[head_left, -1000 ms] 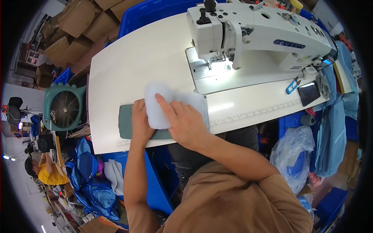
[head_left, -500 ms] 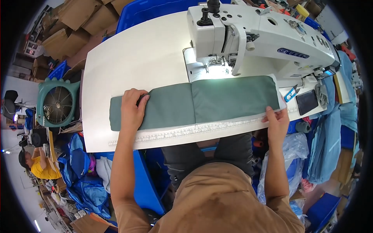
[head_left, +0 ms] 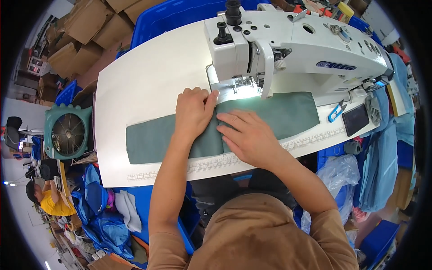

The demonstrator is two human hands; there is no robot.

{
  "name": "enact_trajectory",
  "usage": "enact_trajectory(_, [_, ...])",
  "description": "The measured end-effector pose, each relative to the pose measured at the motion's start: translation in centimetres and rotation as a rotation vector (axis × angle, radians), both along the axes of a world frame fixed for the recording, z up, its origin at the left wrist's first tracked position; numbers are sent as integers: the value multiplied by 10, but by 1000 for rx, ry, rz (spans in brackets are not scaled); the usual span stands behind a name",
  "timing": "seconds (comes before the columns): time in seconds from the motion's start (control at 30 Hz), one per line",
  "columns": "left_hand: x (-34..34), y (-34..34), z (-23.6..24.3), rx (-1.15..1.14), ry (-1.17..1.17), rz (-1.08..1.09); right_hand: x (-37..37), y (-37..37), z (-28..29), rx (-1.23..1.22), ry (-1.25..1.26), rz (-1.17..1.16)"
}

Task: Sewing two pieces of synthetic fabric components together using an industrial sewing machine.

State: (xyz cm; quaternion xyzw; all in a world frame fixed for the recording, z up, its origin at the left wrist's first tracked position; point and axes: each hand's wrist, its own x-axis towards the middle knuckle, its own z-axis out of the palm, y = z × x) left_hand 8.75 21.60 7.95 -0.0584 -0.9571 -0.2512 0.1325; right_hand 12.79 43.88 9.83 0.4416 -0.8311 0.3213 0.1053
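A long dark green fabric panel [head_left: 281, 114] lies across the sewing table, a cross seam dividing it near the middle. Its upper edge runs just in front of the lit needle area of a white sewing machine [head_left: 310, 45]. My left hand [head_left: 194, 112] is closed on the panel just left of the seam, fingers curled at the upper edge and thumb alongside. On the right of the seam, my right hand [head_left: 249, 137] rests open on the cloth, its outstretched fingertips at the seam. Both hands hide part of the panel's middle.
A printed ruler strip [head_left: 310, 140] runs along the table's near edge. To the right lie a blue utility knife [head_left: 336, 111] and a dark phone [head_left: 355, 119]. A green fan [head_left: 68, 130] stands left of the table, and a blue bin [head_left: 153, 22] behind it.
My right hand has left the panel's right end and come to the middle seam. My left hand has moved right, from the left end to the seam. The white layer's visible edges no longer show.
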Motion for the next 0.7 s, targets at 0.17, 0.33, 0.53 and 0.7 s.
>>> enact_trajectory(0.17, [2, -9, 5, 71, 9, -177, -7, 22, -22, 0, -30, -138])
enact_trajectory(0.33, [4, -8, 3, 209, 18, -325, -27, 14, -7, -69, -38, -281])
enact_trajectory(0.53, [10, -4, -2, 338, 37, -354, -48, 12, -13, 43, -121, -231])
enact_trajectory(0.7, [14, 2, 7, 334, -55, -294, -46, 18, -18, -109, -78, -191])
